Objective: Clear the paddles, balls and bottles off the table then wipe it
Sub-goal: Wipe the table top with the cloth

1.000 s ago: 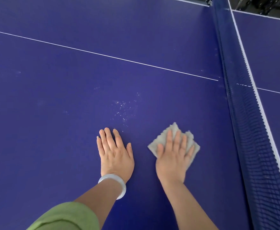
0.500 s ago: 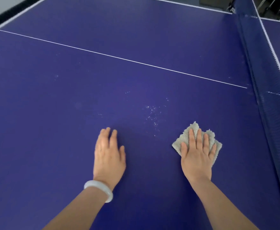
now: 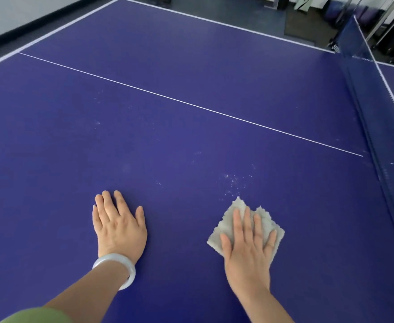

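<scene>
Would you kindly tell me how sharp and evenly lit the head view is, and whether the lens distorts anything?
Head view: the left hand, right hand and cloth are sharp. The room beyond the table is soft. The light is diffuse, with a pale sheen on the far tabletop and faint shadows beside the hands. The white centre line looks nearly straight.

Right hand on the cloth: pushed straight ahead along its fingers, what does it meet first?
The right hand, flat on the grey cloth, would first reach the pale specks on the table just ahead, then the white centre line. The net looks clear, off to its right.
</scene>
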`<state>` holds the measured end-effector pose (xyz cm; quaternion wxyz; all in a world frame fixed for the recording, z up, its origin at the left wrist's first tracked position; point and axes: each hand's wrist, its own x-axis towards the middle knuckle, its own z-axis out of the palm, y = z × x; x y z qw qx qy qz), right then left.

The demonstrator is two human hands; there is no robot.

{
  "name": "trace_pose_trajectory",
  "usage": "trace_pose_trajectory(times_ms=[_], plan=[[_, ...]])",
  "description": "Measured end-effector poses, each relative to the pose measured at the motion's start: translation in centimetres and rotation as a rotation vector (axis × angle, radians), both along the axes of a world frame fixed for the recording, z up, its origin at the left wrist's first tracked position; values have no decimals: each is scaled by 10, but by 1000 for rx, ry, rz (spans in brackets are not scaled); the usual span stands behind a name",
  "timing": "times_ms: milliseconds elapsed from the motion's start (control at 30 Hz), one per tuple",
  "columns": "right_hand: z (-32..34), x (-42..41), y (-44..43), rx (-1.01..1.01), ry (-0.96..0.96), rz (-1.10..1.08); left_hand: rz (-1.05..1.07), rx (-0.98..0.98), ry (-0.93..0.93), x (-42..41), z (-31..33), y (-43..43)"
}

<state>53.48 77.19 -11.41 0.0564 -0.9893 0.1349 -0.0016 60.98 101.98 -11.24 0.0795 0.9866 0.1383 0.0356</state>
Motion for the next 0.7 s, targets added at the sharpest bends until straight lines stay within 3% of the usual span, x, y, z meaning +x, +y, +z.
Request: trace_pose_trajectory(times_ms=[133, 233, 300, 433, 500, 600, 700], plan=[[3, 32, -62, 5, 82, -356, 7, 9, 20, 2, 4, -3], [9, 47, -42, 52, 80, -422, 10, 17, 19, 3, 3, -3], [7, 50, 1, 19, 37, -270, 7, 21, 8, 3, 1, -2], [9, 40, 48, -3, 34, 259, -3, 40, 5, 4, 0, -2], [12, 51, 18, -18, 48, 294, -6, 48, 6, 4, 0, -2], [8, 84, -54, -33, 39, -47, -4, 53, 16, 4, 1, -3], [15, 128, -91, 102, 97, -378, -9, 59, 22, 5, 1, -3]])
